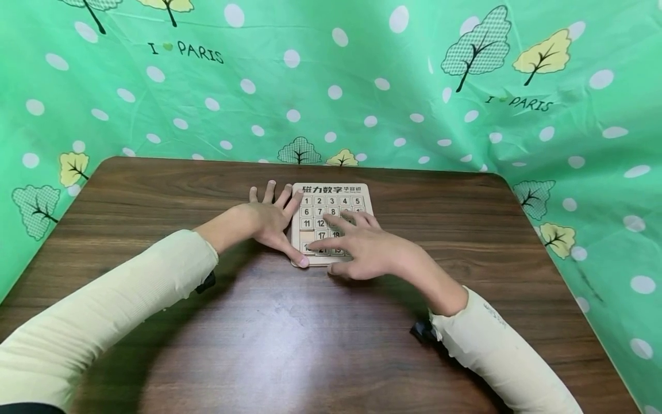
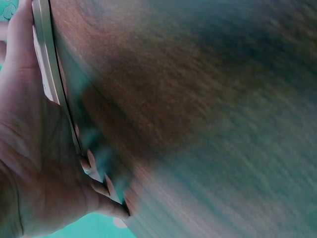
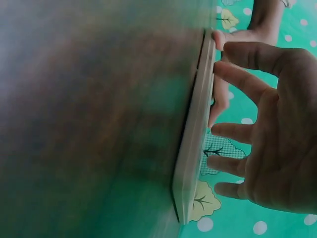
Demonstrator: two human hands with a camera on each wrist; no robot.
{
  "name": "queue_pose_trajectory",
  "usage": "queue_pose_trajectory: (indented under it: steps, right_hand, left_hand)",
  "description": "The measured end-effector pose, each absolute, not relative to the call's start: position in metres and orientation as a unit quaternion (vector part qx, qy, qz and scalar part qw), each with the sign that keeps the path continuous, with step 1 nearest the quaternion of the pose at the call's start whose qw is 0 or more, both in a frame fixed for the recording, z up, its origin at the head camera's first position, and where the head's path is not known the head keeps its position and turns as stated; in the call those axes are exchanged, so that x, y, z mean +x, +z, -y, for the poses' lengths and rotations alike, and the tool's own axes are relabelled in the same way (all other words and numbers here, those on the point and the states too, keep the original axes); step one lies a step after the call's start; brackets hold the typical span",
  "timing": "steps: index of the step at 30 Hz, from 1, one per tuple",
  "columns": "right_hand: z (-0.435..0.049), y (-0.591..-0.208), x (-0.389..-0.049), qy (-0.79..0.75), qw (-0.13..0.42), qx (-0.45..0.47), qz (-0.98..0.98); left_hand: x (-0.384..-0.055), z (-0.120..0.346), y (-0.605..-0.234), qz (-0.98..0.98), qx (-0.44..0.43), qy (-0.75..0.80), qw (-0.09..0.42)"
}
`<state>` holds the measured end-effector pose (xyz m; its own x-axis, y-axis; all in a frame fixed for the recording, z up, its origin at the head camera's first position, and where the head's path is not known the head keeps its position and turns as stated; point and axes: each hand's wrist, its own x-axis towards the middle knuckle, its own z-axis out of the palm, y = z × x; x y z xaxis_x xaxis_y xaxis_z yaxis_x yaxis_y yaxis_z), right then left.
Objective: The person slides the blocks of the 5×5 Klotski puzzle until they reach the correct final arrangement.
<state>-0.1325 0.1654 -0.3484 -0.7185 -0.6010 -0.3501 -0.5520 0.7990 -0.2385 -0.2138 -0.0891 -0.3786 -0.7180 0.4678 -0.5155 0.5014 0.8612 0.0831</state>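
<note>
A pale wooden number slide puzzle (image 1: pixel 357 188) lies flat on the table, with Chinese lettering along its top and rows of numbered tiles. An uncovered gap (image 1: pixel 307 236) shows in the left column, second row from the bottom. My left hand (image 1: pixel 271 221) rests along the puzzle's left edge, fingers spread and thumb at the lower left corner. Over the lower right tiles stretches my right hand (image 1: pixel 367 248), its index fingertip on the bottom-left tile, whose number is partly covered. Several right-side tiles are hidden under that hand. In the right wrist view, the puzzle's side (image 3: pixel 190 148) appears edge-on beside extended fingers.
The dark wood-grain table (image 1: pixel 258 345) has rounded far corners. Behind it and at both sides hangs a green curtain (image 1: pixel 310 57) with white dots and printed trees. Dark wrist devices sit under both pale sleeves (image 1: pixel 496 339).
</note>
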Motion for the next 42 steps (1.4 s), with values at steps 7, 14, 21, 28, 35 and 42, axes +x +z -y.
queue_pose_trajectory:
  steps: [7,14,21,28,35,42]
  right_hand:
    - [-0.16,-0.348,-0.145,-0.045,0.206,-0.287,-0.934]
    - [-0.178,-0.342,-0.143,-0.079,0.189,-0.286,-0.936]
    - [-0.213,-0.341,-0.131,-0.091,0.158,-0.271,-0.945]
    - [-0.235,-0.344,-0.117,-0.102,0.148,-0.269,-0.946]
    - [-0.237,-0.347,-0.107,-0.102,0.146,-0.285,-0.942]
    - [-0.221,-0.352,-0.108,-0.099,0.143,-0.292,-0.941]
  left_hand:
    - [-0.214,0.09,-0.379,-0.927,0.263,-0.032,0.267]
    - [-0.214,0.089,-0.378,-0.927,0.263,-0.028,0.266]
    - [-0.213,0.09,-0.375,-0.926,0.265,-0.023,0.267]
    - [-0.213,0.09,-0.375,-0.926,0.268,-0.017,0.265]
    - [-0.213,0.09,-0.376,-0.926,0.264,-0.01,0.268]
    - [-0.213,0.09,-0.374,-0.926,0.261,-0.008,0.271]
